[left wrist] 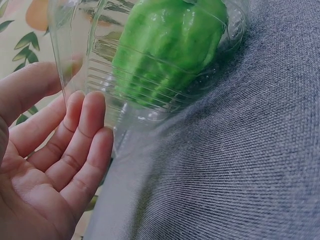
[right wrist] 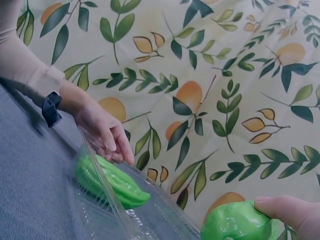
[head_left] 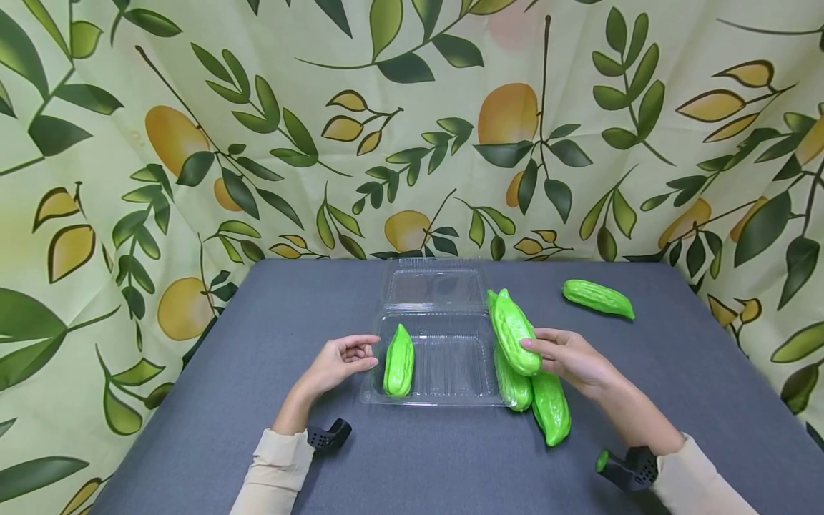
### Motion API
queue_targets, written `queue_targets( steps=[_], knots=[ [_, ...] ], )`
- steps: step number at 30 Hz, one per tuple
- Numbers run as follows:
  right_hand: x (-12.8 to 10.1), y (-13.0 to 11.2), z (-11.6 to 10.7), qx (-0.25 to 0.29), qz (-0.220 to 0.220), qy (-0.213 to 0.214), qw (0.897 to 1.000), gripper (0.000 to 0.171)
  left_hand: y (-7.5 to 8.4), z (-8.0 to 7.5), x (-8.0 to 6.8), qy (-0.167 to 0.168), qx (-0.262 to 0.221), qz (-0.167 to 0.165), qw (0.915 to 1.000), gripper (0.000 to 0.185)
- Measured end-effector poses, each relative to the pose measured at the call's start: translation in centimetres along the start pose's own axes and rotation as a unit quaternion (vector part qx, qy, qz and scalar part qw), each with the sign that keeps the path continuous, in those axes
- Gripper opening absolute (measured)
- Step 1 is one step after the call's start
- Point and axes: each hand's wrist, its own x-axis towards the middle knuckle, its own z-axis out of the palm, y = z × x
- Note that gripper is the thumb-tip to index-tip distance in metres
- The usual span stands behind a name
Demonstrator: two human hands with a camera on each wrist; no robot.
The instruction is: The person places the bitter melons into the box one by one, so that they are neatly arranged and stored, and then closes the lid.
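A clear plastic clamshell box (head_left: 450,400) stands with its lid (head_left: 436,286) laid back behind it. One green bitter melon (head_left: 399,361) lies lengthwise in its left side, also seen through the plastic in the left wrist view. My left hand (head_left: 344,361) is at the box's left rim, fingers loosely bent around the edge; whether they touch it is unclear. My right hand (head_left: 573,357) pinches a second bitter melon (head_left: 513,332) above the box's right edge. Under it, another bitter melon (head_left: 513,390) lies along that edge, partly hidden.
Right of the box, a bitter melon (head_left: 551,411) lies on the grey cloth-covered table (head_left: 450,465). Farther back on the right lies another bitter melon (head_left: 599,298). A leaf-and-fruit patterned curtain (head_left: 438,143) hangs behind the table. Each wrist wears a dark camera band.
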Motion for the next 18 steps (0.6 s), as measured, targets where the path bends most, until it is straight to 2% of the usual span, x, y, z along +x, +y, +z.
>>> queue_targets(
  steps=[18],
  knots=[
    [0.6, -1.0, 2.1, -0.003, -0.008, -0.012, 1.000, 0.086, 0.0, -0.1, 0.0, 0.000, 0.004, -0.005, 1.0000, 0.044]
  ],
)
